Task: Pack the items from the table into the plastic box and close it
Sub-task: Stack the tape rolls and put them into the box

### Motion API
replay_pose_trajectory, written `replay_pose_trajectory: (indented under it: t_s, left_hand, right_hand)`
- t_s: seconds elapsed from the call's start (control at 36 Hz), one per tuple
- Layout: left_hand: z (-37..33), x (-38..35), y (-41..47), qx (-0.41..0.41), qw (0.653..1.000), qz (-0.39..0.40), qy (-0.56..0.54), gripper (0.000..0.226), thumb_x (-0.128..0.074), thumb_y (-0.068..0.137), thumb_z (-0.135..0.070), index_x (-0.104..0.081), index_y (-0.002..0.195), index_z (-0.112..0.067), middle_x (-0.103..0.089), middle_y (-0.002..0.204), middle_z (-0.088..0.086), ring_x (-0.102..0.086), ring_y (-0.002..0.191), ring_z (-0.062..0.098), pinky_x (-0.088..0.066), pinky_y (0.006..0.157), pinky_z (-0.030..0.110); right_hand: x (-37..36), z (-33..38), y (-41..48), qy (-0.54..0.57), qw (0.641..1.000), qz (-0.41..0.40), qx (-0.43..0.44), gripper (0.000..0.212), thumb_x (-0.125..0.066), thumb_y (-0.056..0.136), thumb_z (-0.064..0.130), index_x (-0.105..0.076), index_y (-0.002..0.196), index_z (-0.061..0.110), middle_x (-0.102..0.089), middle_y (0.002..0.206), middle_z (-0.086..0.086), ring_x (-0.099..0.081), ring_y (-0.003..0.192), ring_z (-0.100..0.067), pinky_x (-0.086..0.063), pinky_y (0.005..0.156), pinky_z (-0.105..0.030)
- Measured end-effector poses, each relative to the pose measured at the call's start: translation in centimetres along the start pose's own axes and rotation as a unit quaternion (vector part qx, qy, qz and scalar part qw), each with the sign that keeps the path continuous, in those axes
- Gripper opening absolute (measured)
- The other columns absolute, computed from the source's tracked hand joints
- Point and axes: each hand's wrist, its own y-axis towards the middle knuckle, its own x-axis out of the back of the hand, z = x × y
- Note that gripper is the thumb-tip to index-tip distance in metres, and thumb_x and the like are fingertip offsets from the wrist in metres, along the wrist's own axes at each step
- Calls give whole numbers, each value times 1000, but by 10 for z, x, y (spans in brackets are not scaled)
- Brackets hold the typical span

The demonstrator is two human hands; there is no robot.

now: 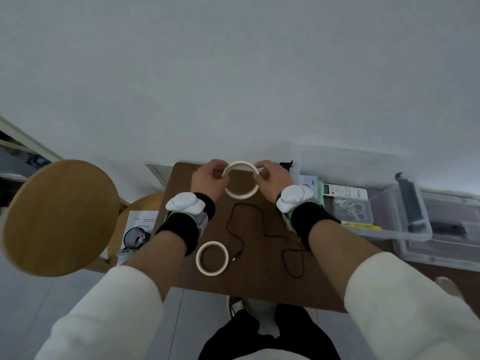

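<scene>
Both hands grip one tape roll (241,179) at the worktop's (259,284) far edge: left hand (209,178), right hand (273,178). The plastic box (389,203) on the right blurs against the wall.

One camera sits on the person's head and looks forward and down from close above the desk (259,289). The white wall (233,74) fills the 12 o'clock side, and the person's legs (270,339) show at 6 o'clock.
</scene>
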Motion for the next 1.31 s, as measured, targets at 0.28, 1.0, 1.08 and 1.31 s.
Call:
replay_pose_trajectory:
  t_s: [0.28, 1.0, 1.08, 1.31]
  left_hand:
    - [-78, -67, 3, -71, 996, 51, 20, 19, -69, 73, -9, -66, 90, -16, -70, 86, 1, -67, 79, 20, -57, 76, 40]
    - [-134, -252, -8, 4, 985, 156, 67, 14, -66, 83, -12, -63, 97, -11, -67, 87, 10, -68, 59, 29, -60, 61, 38]
    - [-131, -266, -8, 7, 982, 167, 88, 11, -66, 83, -12, -62, 94, -12, -66, 82, 7, -66, 53, 23, -59, 59, 35]
    - [-122, -295, -12, 40, 976, 184, 111, 13, -68, 82, -15, -65, 94, -12, -67, 89, 12, -68, 70, 35, -58, 71, 47]
  right_hand:
    - [83, -51, -18, 82, 992, -69, -67, 25, -62, 86, 20, -61, 111, 15, -67, 100, -9, -65, 89, -29, -53, 84, -40]
    - [175, -222, -21, 74, 986, -53, -141, 27, -61, 88, 20, -62, 114, 12, -61, 114, -8, -64, 97, -27, -51, 90, -41]
    - [183, -241, -16, 61, 987, -78, -123, 22, -58, 90, 21, -65, 110, 15, -59, 113, -4, -62, 95, -21, -47, 84, -28]
    - [214, -275, -5, 121, 969, -155, -151, 17, -58, 86, 17, -66, 100, 17, -62, 92, 0, -55, 79, -14, -40, 71, -22]
